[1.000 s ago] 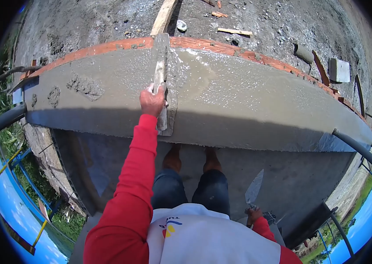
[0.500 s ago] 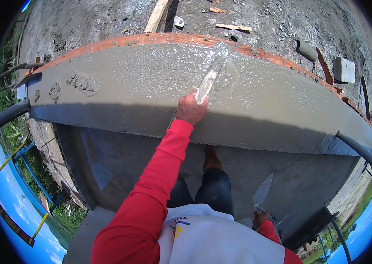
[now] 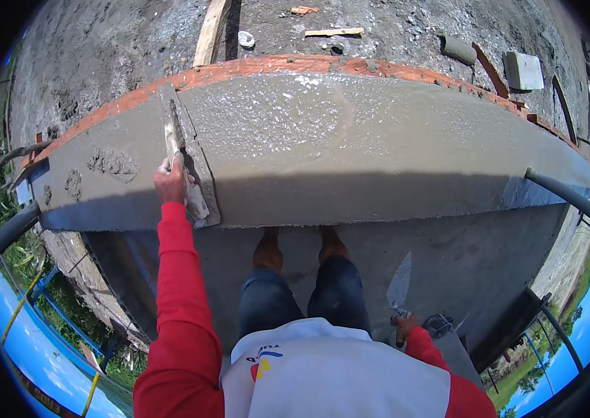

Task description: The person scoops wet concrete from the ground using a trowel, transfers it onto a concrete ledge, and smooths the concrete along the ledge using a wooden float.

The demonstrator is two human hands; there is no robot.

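My left hand is wrapped round the pale handle of a long flat float, which lies across the left part of a wet concrete strip. Bubbly wet cement shows to the right of the float, and rough lumpy patches show to its left. Low on the right, my right hand grips the handle of a pointed trowel, its blade directed up and away from me, above the grey floor.
An orange board edges the strip's far side. Beyond it are a timber, a pale block and a short pipe piece. Dark pipes stand at the left and right ends. My bare legs are below the strip.
The float first moved right across the strip, then swept far left with my left hand. My right hand still holds the trowel low on the right. The view has shifted slightly.
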